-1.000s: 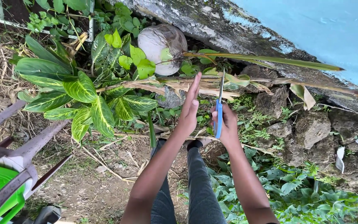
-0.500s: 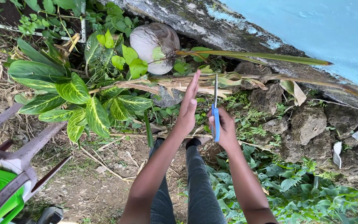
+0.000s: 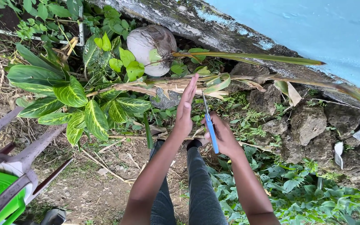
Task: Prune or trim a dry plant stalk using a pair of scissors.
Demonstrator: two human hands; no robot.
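Left hand (image 3: 185, 109) flat, fingers straight and pressed together, tips touching dry leaf stalk (image 3: 176, 85). Right hand (image 3: 221, 135) wrapped round blue-handled scissors (image 3: 208, 123), blades together, pointing up just below stalk.

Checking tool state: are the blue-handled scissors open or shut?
Shut: the scissors in the right hand show a single narrow blade line.

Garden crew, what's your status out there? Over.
Right hand gripping blue scissors, blades pointing up at the dry stalk. Left hand open and flat, fingertips by the stalk, holding nothing. Striped leafy plant crowds the left side.
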